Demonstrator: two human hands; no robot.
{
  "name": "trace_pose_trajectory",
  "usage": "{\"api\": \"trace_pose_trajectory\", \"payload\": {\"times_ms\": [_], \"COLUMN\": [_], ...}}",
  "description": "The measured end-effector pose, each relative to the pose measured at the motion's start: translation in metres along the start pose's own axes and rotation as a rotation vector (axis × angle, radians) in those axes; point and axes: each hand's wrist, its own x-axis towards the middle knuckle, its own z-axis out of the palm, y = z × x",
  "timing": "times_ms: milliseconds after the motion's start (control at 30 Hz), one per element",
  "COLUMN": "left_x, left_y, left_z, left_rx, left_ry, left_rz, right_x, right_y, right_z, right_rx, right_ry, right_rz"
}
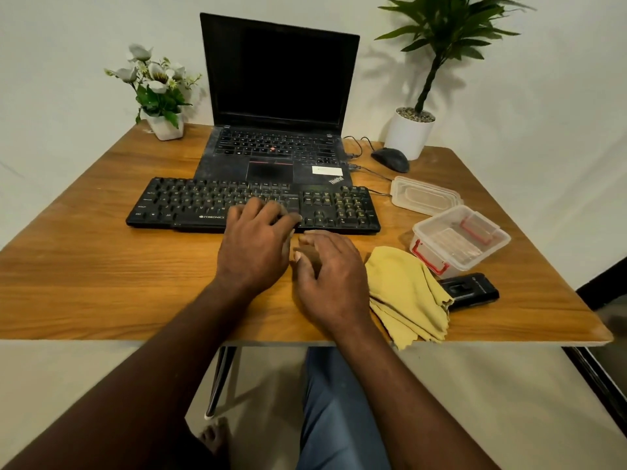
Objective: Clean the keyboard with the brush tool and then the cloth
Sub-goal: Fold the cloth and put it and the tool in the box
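A black external keyboard [190, 205] lies across the middle of the wooden table [101, 273], in front of an open, dusty laptop [281, 96]. My left hand [254, 245] lies with spread fingers on the keyboard's front edge, near its middle. My right hand [330, 269] hovers just before the keyboard with relaxed, slightly bent fingers and holds nothing. A crumpled yellow cloth [407, 296] lies right of that hand, near the table's front edge. A black case-like tool [471, 290] lies partly under the cloth's right side; I cannot tell if it is the brush.
An open clear plastic box with red clips [458, 242] and its lid [424, 195] sit at the right. A black mouse [390, 159] and its cable lie behind them. A white flower pot [163, 93] stands back left, a potted plant [412, 130] back right.
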Motion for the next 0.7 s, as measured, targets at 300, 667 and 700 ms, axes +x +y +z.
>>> {"api": "trace_pose_trajectory", "payload": {"times_ms": [300, 667, 700], "left_x": [0.013, 0.063, 0.064], "left_y": [0.069, 0.114, 0.111], "left_z": [0.008, -0.004, -0.015], "left_rx": [-0.571, -0.756, -0.849], "left_ry": [-0.325, -0.596, -0.599], "left_rz": [-0.077, -0.076, -0.075], "right_x": [-0.057, -0.047, -0.043], "right_y": [0.018, 0.065, 0.070], "right_z": [-0.045, -0.134, -0.140], "right_rx": [0.135, 0.037, 0.038], "right_ry": [0.220, 0.302, 0.278], "right_rz": [-0.023, 0.113, 0.137]}}
